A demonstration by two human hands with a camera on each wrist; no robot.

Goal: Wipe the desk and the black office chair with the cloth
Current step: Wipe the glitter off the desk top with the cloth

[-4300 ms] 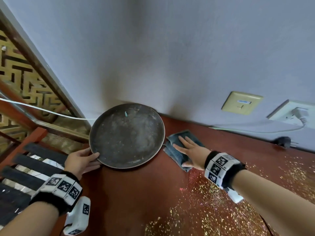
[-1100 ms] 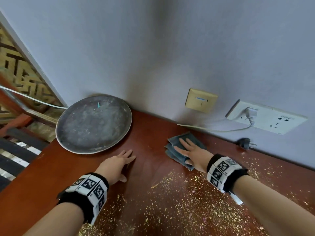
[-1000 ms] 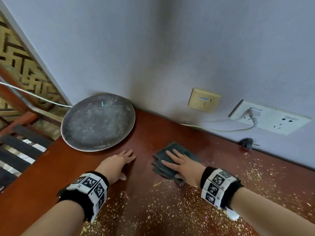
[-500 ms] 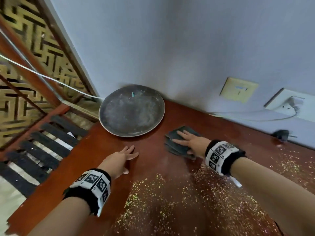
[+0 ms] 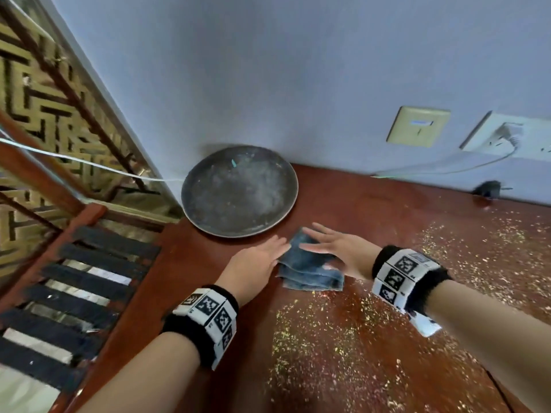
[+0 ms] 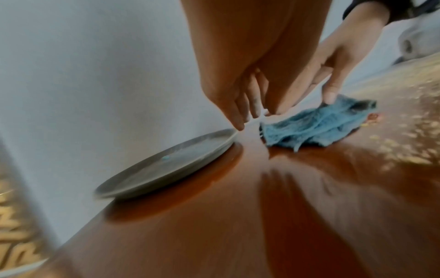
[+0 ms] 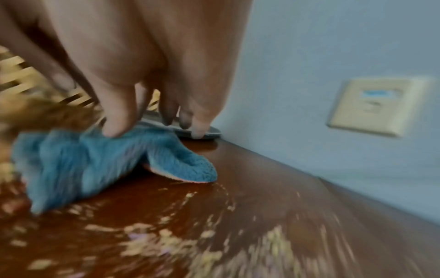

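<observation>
A crumpled blue cloth lies on the red-brown desk, just in front of a round grey plate. My right hand hovers over the cloth with straight fingers; only its thumb touches the cloth, as the right wrist view shows. My left hand reaches in from the left with straight fingers, its tips at the cloth's left edge. In the left wrist view the left hand points down between the plate and the cloth. No black office chair is in view.
Gold flecks cover the near and right parts of the desk. On the wall behind are a yellowed switch plate and a white socket with a cable; a black plug lies below. Dark slats lie beyond the desk's left edge.
The right hand slid the cloth away from the wall toward the plate's front, then lifted its palm off it. The left hand left the desk and moved right to the cloth's edge.
</observation>
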